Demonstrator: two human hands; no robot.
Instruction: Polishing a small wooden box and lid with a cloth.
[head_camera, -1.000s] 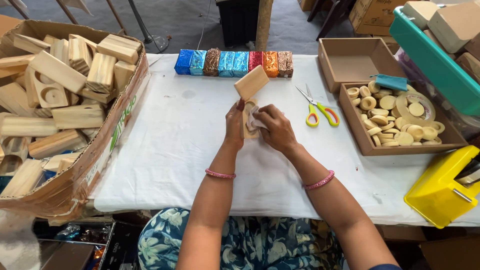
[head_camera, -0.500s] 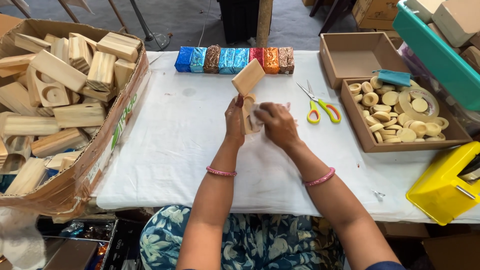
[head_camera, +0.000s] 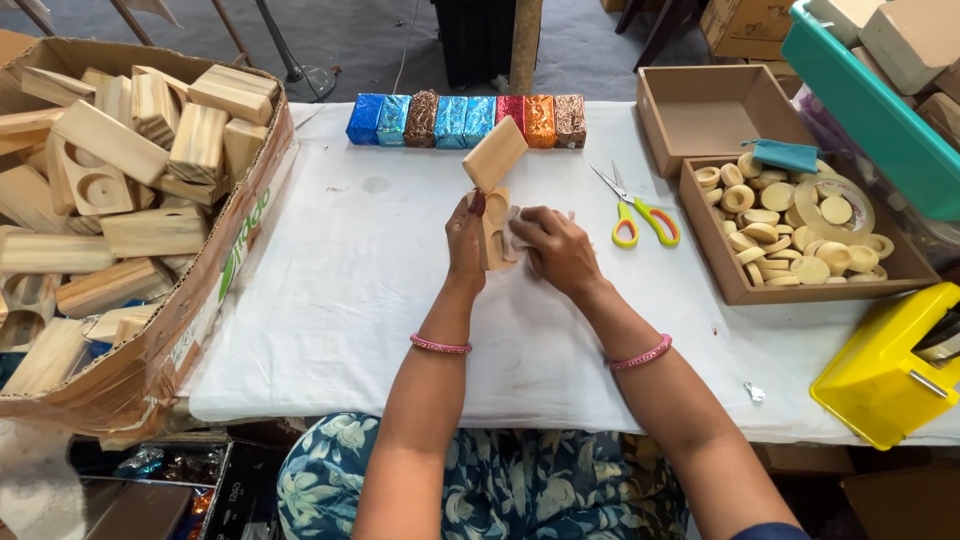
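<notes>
While the left hand (head_camera: 466, 243) grips the wooden block (head_camera: 494, 215), the right hand (head_camera: 553, 250) pinches a white cloth (head_camera: 516, 232), mostly hidden under its fingers.

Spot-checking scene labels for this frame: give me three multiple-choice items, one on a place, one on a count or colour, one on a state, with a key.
1. Where do the scissors lie?
A. in the cardboard box of wooden blocks
B. on the white tablecloth, between the hands and the tray of wooden rings
C. on the yellow box

2. How many foil-wrapped blocks stand in the row at the table's far edge?
A. four
B. seven
C. ten

3. What is the left hand doing?
A. resting flat and empty on the cloth
B. gripping the scissors
C. holding a hinged wooden box with its lid swung open

Key: 1 B, they lie on the tablecloth left of the tray. 2 B, seven wrapped blocks show side by side. 3 C, the fingers clasp the box while the right hand presses a white cloth to it.
</notes>
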